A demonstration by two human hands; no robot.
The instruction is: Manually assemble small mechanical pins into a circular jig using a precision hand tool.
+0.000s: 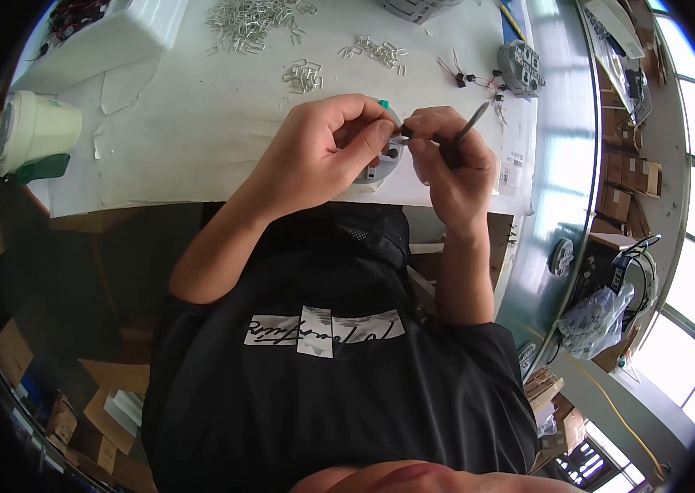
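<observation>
Above white paper (224, 123), a black piece (406, 131) is pinched by the right hand (462, 179), left fingertips (385, 129) pressed together. Steadiness is needed.

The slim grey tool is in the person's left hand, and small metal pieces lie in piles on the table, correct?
Wrong hand: the head view shows the slim grey tool in the person's right hand, not left. The small metal pieces do lie in piles on the table.

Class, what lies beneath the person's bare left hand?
A rounded, grey, plastic-looking piece partly shows beneath the bare left hand, over the white tabletop; the portion the hand covers cannot be seen.
</observation>
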